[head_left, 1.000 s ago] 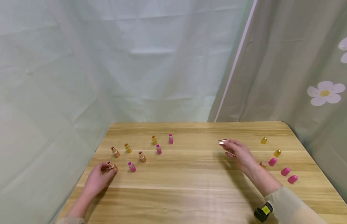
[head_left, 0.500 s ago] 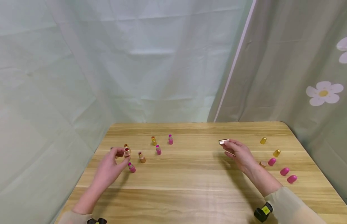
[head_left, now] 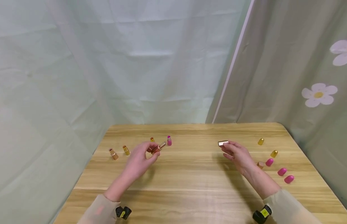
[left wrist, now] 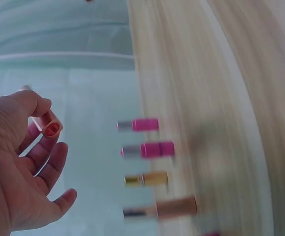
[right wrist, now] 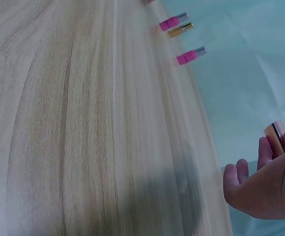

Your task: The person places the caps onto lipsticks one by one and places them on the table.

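Note:
Raised over the left half of the table, my left hand [head_left: 139, 160] pinches a rose-gold lipstick tube [head_left: 162, 145], tilted with its narrow end up and to the right. Its hollow base shows in the left wrist view as an orange-red opening [left wrist: 52, 129]. To the right, my right hand [head_left: 240, 157] holds a shiny rose-gold lipstick cap [head_left: 223, 143] sideways between thumb and fingers, above the table. A gap separates the two hands. A pink lipstick tube [head_left: 169, 141] stands just beyond the left hand, which hides some other tubes in the head view.
A rose-gold tube [head_left: 113, 154] and a gold tube [head_left: 126, 150] stand at the left on the wooden table [head_left: 190, 186]. Loose caps lie at the right: gold caps [head_left: 274, 153], pink caps [head_left: 282, 171] and one rose-gold cap [head_left: 260, 164]. Curtains [head_left: 162, 62] hang behind the table.
My left hand has lifted the rose-gold lipstick tube from the left side of the table and carried it right, tilting it over. The right hand stays nearly still with its cap.

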`<move>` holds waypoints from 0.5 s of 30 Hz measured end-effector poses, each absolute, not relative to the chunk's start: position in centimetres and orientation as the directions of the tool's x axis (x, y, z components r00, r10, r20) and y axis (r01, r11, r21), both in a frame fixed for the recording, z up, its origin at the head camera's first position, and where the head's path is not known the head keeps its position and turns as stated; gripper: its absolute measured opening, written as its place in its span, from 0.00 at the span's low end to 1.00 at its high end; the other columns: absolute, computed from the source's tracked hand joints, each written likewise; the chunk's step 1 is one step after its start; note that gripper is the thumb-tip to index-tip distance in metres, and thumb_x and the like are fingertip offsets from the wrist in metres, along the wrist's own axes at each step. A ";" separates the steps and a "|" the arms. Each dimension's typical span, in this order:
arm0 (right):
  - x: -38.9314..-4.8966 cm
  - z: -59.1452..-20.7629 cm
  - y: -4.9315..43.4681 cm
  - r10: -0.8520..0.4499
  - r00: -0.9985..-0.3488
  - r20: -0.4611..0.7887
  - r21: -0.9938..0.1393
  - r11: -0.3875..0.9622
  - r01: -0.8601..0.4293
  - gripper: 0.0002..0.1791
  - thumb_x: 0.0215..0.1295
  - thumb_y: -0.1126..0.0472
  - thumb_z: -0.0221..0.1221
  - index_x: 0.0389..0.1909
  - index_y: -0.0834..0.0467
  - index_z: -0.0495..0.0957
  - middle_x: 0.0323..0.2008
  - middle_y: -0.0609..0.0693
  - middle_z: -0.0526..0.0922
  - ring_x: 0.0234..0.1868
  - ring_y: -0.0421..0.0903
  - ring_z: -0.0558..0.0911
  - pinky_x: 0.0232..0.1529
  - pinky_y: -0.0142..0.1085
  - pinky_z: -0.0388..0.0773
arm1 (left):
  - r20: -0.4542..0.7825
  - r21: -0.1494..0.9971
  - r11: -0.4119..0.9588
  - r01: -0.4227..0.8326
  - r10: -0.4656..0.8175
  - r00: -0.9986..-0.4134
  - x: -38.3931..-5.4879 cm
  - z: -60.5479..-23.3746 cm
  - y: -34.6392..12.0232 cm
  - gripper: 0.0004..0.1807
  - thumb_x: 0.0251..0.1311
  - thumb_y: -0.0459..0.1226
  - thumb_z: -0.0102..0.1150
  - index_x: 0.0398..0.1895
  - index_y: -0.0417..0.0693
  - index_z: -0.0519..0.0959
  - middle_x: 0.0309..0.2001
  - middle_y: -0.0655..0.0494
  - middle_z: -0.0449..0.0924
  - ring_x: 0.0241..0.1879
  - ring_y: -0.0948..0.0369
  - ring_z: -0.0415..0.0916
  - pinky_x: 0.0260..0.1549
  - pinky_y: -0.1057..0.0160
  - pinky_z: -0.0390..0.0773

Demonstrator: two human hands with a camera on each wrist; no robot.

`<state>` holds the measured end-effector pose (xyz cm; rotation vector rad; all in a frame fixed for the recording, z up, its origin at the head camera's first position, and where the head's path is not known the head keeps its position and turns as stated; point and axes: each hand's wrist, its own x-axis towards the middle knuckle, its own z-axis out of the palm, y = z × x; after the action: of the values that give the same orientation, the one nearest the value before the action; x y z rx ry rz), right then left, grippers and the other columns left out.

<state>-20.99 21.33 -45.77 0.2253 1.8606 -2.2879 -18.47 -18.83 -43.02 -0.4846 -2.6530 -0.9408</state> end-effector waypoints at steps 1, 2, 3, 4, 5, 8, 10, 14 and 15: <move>-20.9 -45.8 21.3 -0.047 -0.971 -0.233 -0.950 -0.203 0.238 0.14 0.77 0.57 0.58 0.54 0.59 0.70 0.40 0.39 0.87 0.48 0.37 0.82 0.65 0.42 0.72 | 0.371 0.554 0.724 0.411 0.228 -0.900 -18.6 -43.1 -18.4 0.11 0.63 0.38 0.71 0.48 0.52 0.83 0.39 0.63 0.81 0.42 0.61 0.76 0.46 0.52 0.74; -20.9 -45.9 21.3 -0.046 -0.971 -0.233 -0.949 -0.207 0.237 0.13 0.77 0.57 0.58 0.53 0.59 0.70 0.40 0.39 0.87 0.48 0.37 0.82 0.65 0.42 0.72 | 0.371 0.554 0.720 0.417 0.235 -0.898 -18.7 -43.1 -18.0 0.12 0.63 0.37 0.71 0.48 0.51 0.83 0.39 0.63 0.80 0.42 0.61 0.76 0.45 0.53 0.74; -20.9 -46.0 21.2 -0.045 -0.971 -0.233 -0.949 -0.209 0.237 0.13 0.77 0.57 0.58 0.53 0.59 0.69 0.40 0.39 0.87 0.48 0.37 0.82 0.65 0.42 0.72 | 0.371 0.550 0.720 0.423 0.243 -0.896 -18.8 -43.2 -17.7 0.13 0.63 0.37 0.71 0.49 0.51 0.84 0.40 0.62 0.80 0.41 0.61 0.75 0.44 0.54 0.74; -20.8 -46.0 21.2 -0.045 -0.971 -0.234 -0.948 -0.209 0.238 0.13 0.77 0.58 0.58 0.53 0.59 0.69 0.40 0.39 0.87 0.48 0.36 0.82 0.66 0.43 0.72 | 0.367 0.552 0.717 0.425 0.249 -0.896 -18.9 -43.2 -17.3 0.13 0.62 0.36 0.72 0.50 0.50 0.84 0.40 0.62 0.80 0.41 0.61 0.75 0.43 0.55 0.74; -20.8 -46.0 21.2 -0.047 -0.971 -0.233 -0.949 -0.209 0.238 0.13 0.77 0.58 0.57 0.54 0.60 0.68 0.40 0.39 0.87 0.48 0.36 0.82 0.67 0.44 0.71 | 0.365 0.553 0.715 0.428 0.254 -0.896 -19.0 -43.3 -17.0 0.14 0.62 0.36 0.72 0.50 0.49 0.84 0.39 0.61 0.79 0.40 0.60 0.74 0.41 0.56 0.74; -20.7 -46.1 21.1 -0.051 -0.973 -0.227 -0.950 -0.206 0.233 0.16 0.78 0.58 0.57 0.57 0.62 0.67 0.42 0.39 0.86 0.48 0.35 0.82 0.69 0.45 0.69 | 0.347 0.571 0.702 0.426 0.264 -0.900 -19.5 -43.4 -16.0 0.14 0.61 0.36 0.73 0.50 0.48 0.84 0.39 0.61 0.79 0.38 0.59 0.75 0.37 0.60 0.76; -20.7 -46.1 21.1 -0.056 -0.973 -0.222 -0.951 -0.206 0.229 0.17 0.78 0.58 0.56 0.58 0.62 0.66 0.43 0.39 0.86 0.50 0.35 0.82 0.69 0.46 0.68 | 0.340 0.593 0.683 0.428 0.269 -0.901 -19.7 -43.4 -15.5 0.13 0.61 0.35 0.73 0.47 0.48 0.84 0.39 0.60 0.79 0.38 0.57 0.76 0.35 0.60 0.76; -20.7 -46.1 20.6 -0.053 -0.977 -0.206 -0.951 -0.225 0.213 0.16 0.78 0.59 0.57 0.57 0.62 0.67 0.42 0.40 0.86 0.50 0.36 0.82 0.69 0.47 0.68 | 0.319 0.613 0.670 0.420 0.277 -0.907 -20.1 -43.5 -14.3 0.10 0.62 0.38 0.73 0.44 0.52 0.84 0.40 0.62 0.79 0.41 0.58 0.75 0.37 0.60 0.75; -20.6 -46.1 20.5 -0.051 -0.978 -0.203 -0.950 -0.230 0.209 0.15 0.78 0.59 0.57 0.56 0.62 0.68 0.42 0.40 0.86 0.49 0.36 0.82 0.69 0.48 0.68 | 0.316 0.618 0.664 0.422 0.281 -0.906 -20.1 -43.5 -14.0 0.10 0.62 0.38 0.72 0.44 0.53 0.83 0.40 0.62 0.78 0.41 0.58 0.75 0.38 0.59 0.75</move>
<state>-20.63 20.52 -46.10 0.1924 1.8356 -2.3330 -20.14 -14.03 -43.45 -0.5738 -2.6850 -1.0699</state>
